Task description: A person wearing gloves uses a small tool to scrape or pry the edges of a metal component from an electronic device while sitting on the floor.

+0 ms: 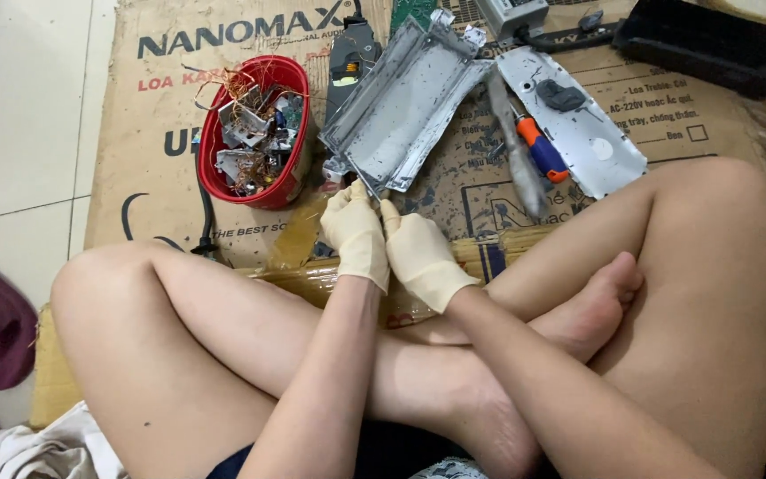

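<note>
Flattened brown cardboard (161, 133) with dark printed lettering underneath; left hand (355, 232) and right hand (420, 257), in cream rubber gloves, pinching near edge of dented grey metal tray (405, 102); left of tray, glossy red tub (254, 133) of scrap

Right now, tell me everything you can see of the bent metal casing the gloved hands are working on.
The metal casing is a dull grey, trough-shaped sheet shell with raised, crumpled edges and small holes and specks across it. It lies tilted on the cardboard, open side up, beside the red tub of scrap. The left hand and right hand, both in pale gloves, meet at its near corner.
</note>
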